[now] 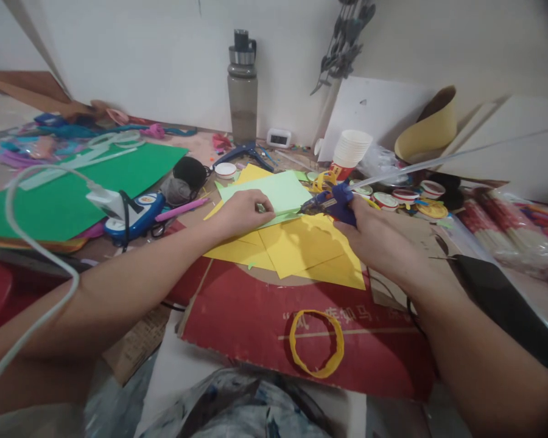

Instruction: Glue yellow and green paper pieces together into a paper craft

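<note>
1. The left hand is at the near edge of the light green paper — its fingers are curled narrowly and pinch that edge.
2. The right hand is wrapped around the handle of a blue glue gun, with the nozzle at the right end of the same edge.
3. A long clear glue stick runs from the back of the gun up to the right.
4. The light green paper lies over yellow sheets, which spread across the far part of a red board.
5. A yellow ring rests on the near part of the board.
6. Green sheets lie on the left, near a white plug and a pink pen.
7. Behind the work stand a grey bottle, a small white clock and stacked paper cups — all near the wall.
</note>
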### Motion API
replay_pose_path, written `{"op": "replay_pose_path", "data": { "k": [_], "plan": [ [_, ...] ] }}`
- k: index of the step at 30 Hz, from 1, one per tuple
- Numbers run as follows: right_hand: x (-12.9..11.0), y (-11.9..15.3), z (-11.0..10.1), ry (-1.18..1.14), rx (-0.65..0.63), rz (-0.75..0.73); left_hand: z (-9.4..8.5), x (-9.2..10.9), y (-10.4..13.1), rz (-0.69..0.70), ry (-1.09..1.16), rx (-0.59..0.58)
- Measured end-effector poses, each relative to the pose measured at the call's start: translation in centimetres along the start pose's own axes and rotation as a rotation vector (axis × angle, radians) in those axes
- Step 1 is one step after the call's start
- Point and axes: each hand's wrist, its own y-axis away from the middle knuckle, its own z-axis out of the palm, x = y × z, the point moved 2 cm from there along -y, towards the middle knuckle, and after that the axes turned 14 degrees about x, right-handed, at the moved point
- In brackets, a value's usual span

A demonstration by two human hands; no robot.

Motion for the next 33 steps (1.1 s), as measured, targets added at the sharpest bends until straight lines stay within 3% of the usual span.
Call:
{"op": "replay_pose_path", "data": {
  "k": [12,24,33],
  "plan": [
    [-0.4,-0.6,-1.5,0.223,-0.028,0.100,-0.1,0.1,-0.1,-0.011,-0.063,-0.030],
    [0.5,-0.9,0.6,0.072,0.044,0.104,0.1,-0.5,-0.4,0.035,-0.062,0.004],
    [1.3,-1.2,1.3,0.069,0.098,0.075,-0.2,-0.4,-0.6,-0.022,-0.076,-0.007]
  ]
}}
